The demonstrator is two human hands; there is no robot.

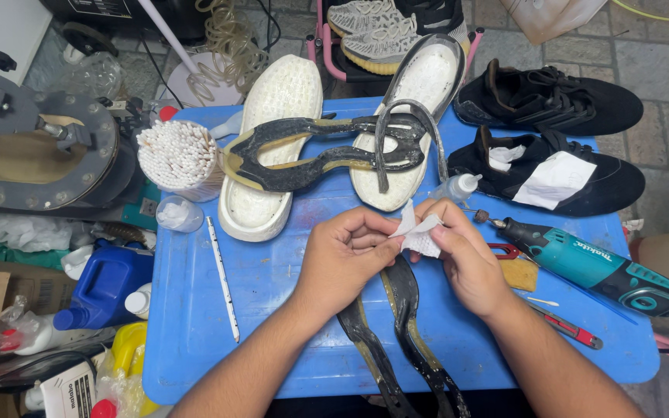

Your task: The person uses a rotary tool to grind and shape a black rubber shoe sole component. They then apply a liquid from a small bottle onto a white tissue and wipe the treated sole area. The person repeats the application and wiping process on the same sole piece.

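White cloth [420, 236], a small crumpled scrap, is pinched between both hands above the middle of the blue plastic table [272, 279]. The left hand [344, 259] is curled nearly closed, with thumb and fingertips gripping the cloth's left edge. The right hand [466, 259] is also curled, its thumb and forefinger holding the cloth's right side. Below the hands, a black rubber outsole strip [404, 325] lies on the table and runs off its near edge. Behind them lie two white shoe soles [272, 147], with another black rubber outsole piece [327, 151] draped across both. A small squeeze bottle [458, 187] lies just beyond the right hand. A teal rotary tool [590, 263] rests to the right, near a red-handled cutter [567, 325]. Two black shoes [551, 101] sit at the far right. A cup of cotton swabs [176, 159] stands at the left, with a white pencil [222, 279] near it.
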